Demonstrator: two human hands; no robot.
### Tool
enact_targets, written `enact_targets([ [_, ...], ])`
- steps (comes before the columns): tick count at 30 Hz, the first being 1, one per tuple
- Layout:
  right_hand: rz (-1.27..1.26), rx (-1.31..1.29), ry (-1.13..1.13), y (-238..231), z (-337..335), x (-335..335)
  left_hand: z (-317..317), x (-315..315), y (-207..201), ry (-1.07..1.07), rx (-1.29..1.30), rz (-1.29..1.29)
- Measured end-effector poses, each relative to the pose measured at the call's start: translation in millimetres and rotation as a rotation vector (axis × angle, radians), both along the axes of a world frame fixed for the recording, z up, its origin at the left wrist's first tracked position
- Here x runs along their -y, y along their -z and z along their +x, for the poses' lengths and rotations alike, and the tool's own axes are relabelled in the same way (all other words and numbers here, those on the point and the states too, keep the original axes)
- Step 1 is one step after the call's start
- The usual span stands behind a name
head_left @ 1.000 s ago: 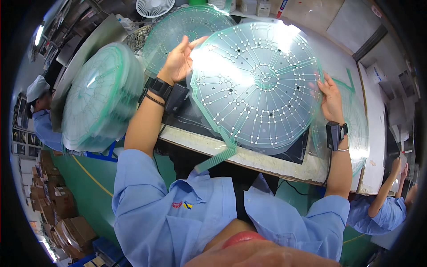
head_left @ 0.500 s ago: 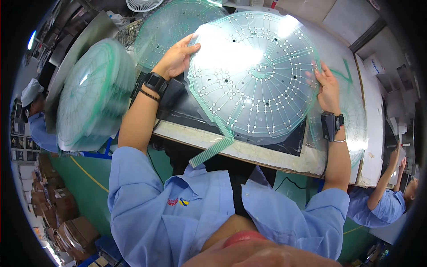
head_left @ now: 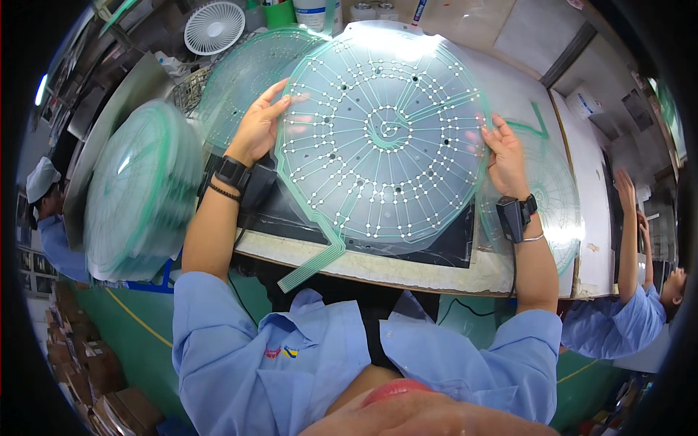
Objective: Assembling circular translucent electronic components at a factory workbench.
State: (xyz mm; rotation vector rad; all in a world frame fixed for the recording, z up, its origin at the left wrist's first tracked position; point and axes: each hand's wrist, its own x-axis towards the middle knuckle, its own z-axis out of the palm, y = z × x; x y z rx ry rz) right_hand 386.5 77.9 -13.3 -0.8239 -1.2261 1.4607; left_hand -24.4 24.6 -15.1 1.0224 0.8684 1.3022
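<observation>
The clear round sheet (head_left: 384,160) sat between two closed pinches: the left hand (head_left: 254,132) near nine o'clock, the right hand (head_left: 507,161) at three. Its green tail (head_left: 313,267) poked toward seven, nearer the left hand.

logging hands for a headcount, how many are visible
4: the left hand and right hand at opposite edges of the clear round sheet, plus two raised hands of a co-worker at far right. The capped co-worker has hands hidden.
</observation>
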Motion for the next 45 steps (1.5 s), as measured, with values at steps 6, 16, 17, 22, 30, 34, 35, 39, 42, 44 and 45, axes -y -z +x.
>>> enact_targets([
  [6, 0.006, -0.003, -0.021, 0, 5, 4, -1, 0, 2, -0.067, -0.009, 0.022],
  [16, 0.018, -0.057, -0.234, -15, -8, 24, -20, -9, 14, -0.164, 0.087, 0.075],
  [17, 0.035, -0.042, -0.249, -15, -8, 25, -19, -9, 15, -0.171, 0.091, 0.080],
  [22, 0.025, -0.071, -0.287, -16, -10, 27, -18, -10, 14, -0.162, 0.061, 0.073],
  [30, -0.001, -0.121, -0.288, -10, -14, 25, -23, -12, 19, -0.169, 0.079, 0.048],
  [34, -0.001, -0.120, -0.267, -8, -15, 25, -17, -11, 15, -0.168, 0.108, 0.058],
  [35, -0.005, -0.119, -0.274, -8, -16, 25, -17, -11, 14, -0.173, 0.116, 0.060],
  [39, -0.009, -0.070, -0.323, -4, -13, 23, -16, -10, 14, -0.217, 0.107, 0.063],
  [42, -0.031, -0.127, -0.338, -3, -16, 23, -16, -10, 14, -0.232, 0.135, 0.072],
  [44, -0.012, -0.126, -0.342, -2, -17, 24, -16, -11, 14, -0.239, 0.155, 0.071],
  [45, -0.014, -0.126, -0.345, -3, -18, 26, -16, -10, 15, -0.243, 0.155, 0.069],
])
